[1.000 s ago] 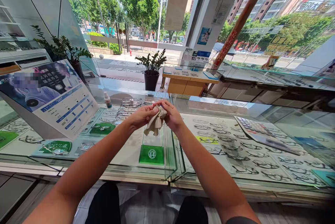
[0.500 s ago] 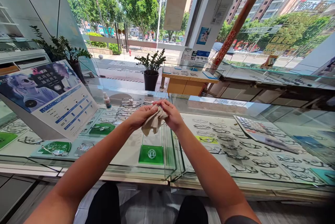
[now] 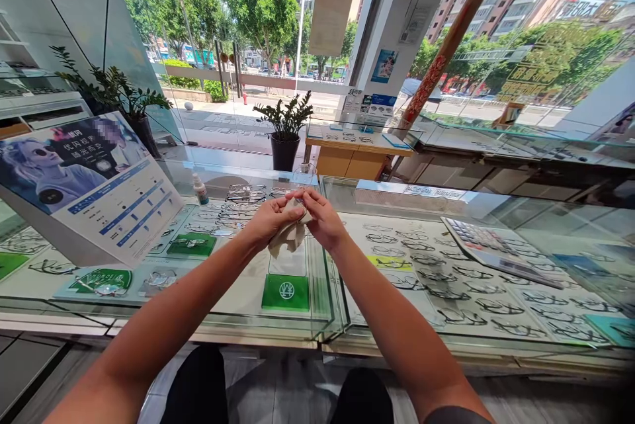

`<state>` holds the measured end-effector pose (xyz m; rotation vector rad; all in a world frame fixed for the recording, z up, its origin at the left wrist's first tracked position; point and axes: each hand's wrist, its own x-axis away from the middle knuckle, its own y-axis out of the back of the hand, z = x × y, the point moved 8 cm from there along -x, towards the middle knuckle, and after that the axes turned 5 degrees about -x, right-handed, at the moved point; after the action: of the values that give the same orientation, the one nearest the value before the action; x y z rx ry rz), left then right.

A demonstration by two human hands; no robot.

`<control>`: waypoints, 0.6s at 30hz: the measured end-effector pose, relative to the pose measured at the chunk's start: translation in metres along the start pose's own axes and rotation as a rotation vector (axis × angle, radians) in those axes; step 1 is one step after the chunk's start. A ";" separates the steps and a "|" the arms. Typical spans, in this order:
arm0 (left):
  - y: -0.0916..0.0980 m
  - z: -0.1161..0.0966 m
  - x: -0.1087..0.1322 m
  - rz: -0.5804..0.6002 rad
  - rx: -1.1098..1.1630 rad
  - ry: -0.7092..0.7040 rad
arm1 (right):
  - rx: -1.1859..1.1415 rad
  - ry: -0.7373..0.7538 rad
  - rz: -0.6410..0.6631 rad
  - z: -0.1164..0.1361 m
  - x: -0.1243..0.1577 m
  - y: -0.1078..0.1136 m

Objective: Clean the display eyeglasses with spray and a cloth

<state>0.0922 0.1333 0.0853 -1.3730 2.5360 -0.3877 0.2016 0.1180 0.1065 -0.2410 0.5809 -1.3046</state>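
Note:
My left hand [image 3: 270, 220] and my right hand [image 3: 322, 217] meet above the glass counter [image 3: 297, 318], fingertips touching. Both are closed on a beige cleaning cloth [image 3: 286, 237] that hangs bunched between and below them. Whatever may be wrapped inside the cloth is hidden. Just beyond the hands several pairs of glasses [image 3: 245, 194] lie on the counter top, beside a small spray bottle [image 3: 200, 189].
A slanted advertising board [image 3: 94, 179] stands on the counter at the left. A calculator [image 3: 491, 249] lies on the glass at the right. Rows of frames show inside the case [image 3: 461, 292]. Potted plants [image 3: 286, 129] and glass windows are behind.
The cloth has been drawn up and bunched tighter between my fingers. Both hands stayed in about the same place.

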 end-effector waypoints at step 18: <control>0.000 0.005 0.001 0.189 -0.189 0.049 | -0.001 -0.007 0.003 0.003 0.001 -0.003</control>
<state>0.0935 0.1323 0.0803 -1.1809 2.7732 -0.1523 0.2009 0.1160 0.1096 -0.2452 0.5762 -1.3000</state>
